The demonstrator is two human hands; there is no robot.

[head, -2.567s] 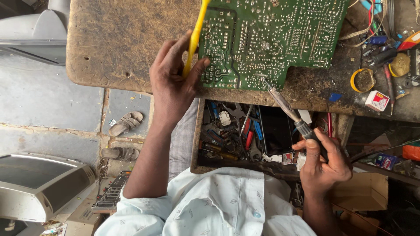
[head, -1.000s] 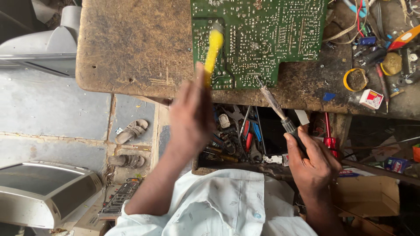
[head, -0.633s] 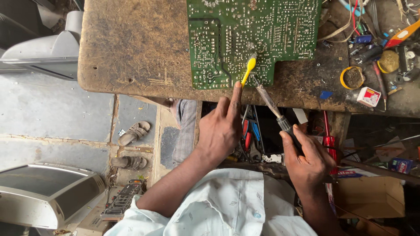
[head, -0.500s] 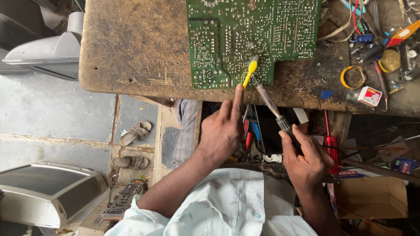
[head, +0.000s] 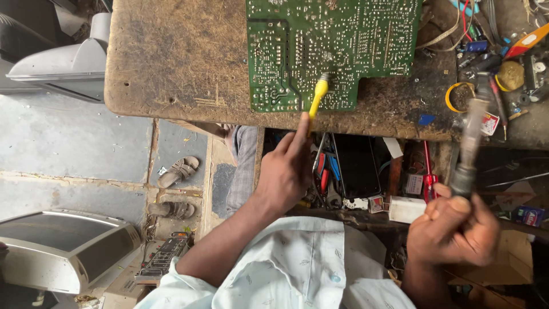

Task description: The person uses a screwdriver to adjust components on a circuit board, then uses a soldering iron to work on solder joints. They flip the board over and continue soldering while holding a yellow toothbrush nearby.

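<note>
A large green circuit board [head: 334, 46] lies solder side up on a worn wooden bench [head: 177, 63]. My left hand [head: 286, 169] holds a yellow brush [head: 316, 98] whose head rests on the board's near edge. My right hand [head: 454, 232] grips the dark handle of a soldering iron [head: 472, 137], blurred, its tip pointing up toward the bench's right end, away from the board.
Wires, a yellow tape ring [head: 457, 96], a small box [head: 489, 123] and tools crowd the bench's right end. An open drawer [head: 354, 171] below holds screwdrivers and parts. Sandals [head: 177, 171] lie on the floor; grey appliance casings [head: 63, 252] stand at left.
My right hand swung the soldering iron away from the board to the right. The left hand lowered the yellow brush earlier and now keeps it on the board's near edge.
</note>
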